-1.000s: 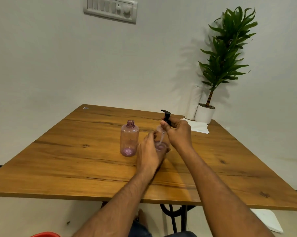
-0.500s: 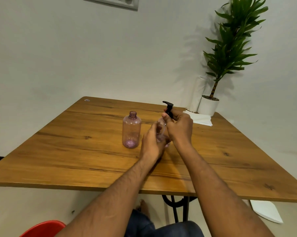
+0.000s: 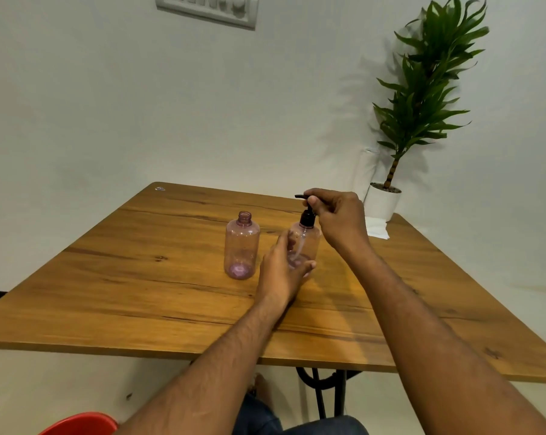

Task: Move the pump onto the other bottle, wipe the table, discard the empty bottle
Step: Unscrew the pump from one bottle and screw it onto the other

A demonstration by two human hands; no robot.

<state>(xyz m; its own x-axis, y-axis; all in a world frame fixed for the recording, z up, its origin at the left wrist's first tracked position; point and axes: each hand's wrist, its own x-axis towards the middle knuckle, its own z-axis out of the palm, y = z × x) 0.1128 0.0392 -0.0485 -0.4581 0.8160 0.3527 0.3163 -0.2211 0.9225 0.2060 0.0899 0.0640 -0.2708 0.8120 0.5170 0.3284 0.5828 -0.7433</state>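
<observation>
**Pump grip shifts to the nozzle head, bottle braced from the side**

White walls and a broad wooden table (image 3: 139, 277) fill the view, its top smooth with dark grain lines and knots. At the far right corner a leafy plant in a white pot (image 3: 383, 200) stands beside a folded white cloth (image 3: 376, 229), the likely wipe for later.

Two clear, pink-tinted plastic bottles stand near the middle. The open bottle (image 3: 241, 246), round-shouldered with a threaded neck, has only a tinted residue at its base. Just beside it, the pumped bottle (image 3: 306, 243) carries the black pump (image 3: 307, 216), its dip tube visible through the wall.

Compared with a second ago, the right hand (image 3: 340, 218) sits higher: its fingers now pinch the nozzle head rather than wrapping the collar. The left hand (image 3: 281, 268) has loosened, fingers half spread and curled around the lower side of the bottle, whether touching I cannot tell. The collar looks seated on the neck, so unscrewing seems unfinished; the transfer has not begun.
</observation>
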